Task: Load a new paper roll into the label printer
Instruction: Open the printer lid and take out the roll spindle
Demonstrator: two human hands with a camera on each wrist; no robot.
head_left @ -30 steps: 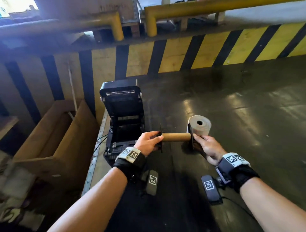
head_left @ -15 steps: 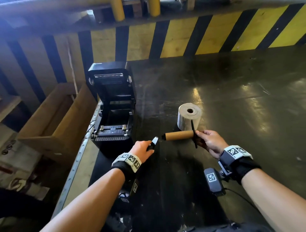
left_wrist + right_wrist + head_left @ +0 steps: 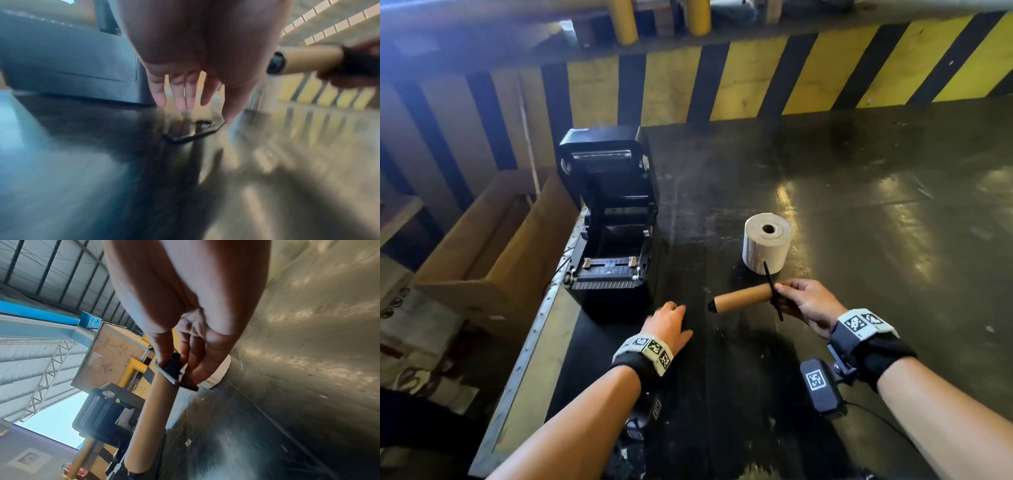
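The black label printer (image 3: 609,240) stands at the table's left edge with its lid up and its bay showing no roll. A new white paper roll (image 3: 767,246) stands on end to its right. My right hand (image 3: 801,301) pinches the black spindle by its end flange (image 3: 773,291); a bare brown cardboard core (image 3: 743,298) sits on the spindle and points left. My left hand (image 3: 669,323) is low over the table in front of the printer, fingers (image 3: 179,100) straight. A flat black flange (image 3: 191,133) lies on the table just under them.
An open cardboard box (image 3: 482,246) sits left of the table, below its metal-edged rim (image 3: 534,342). A yellow-and-black striped wall (image 3: 756,78) closes the back. The dark glossy table top (image 3: 893,222) stretches right of the roll.
My left hand pulled the black flange off the left end of the spindle, carried it down and let it go on the table. The right hand kept hold of the spindle.
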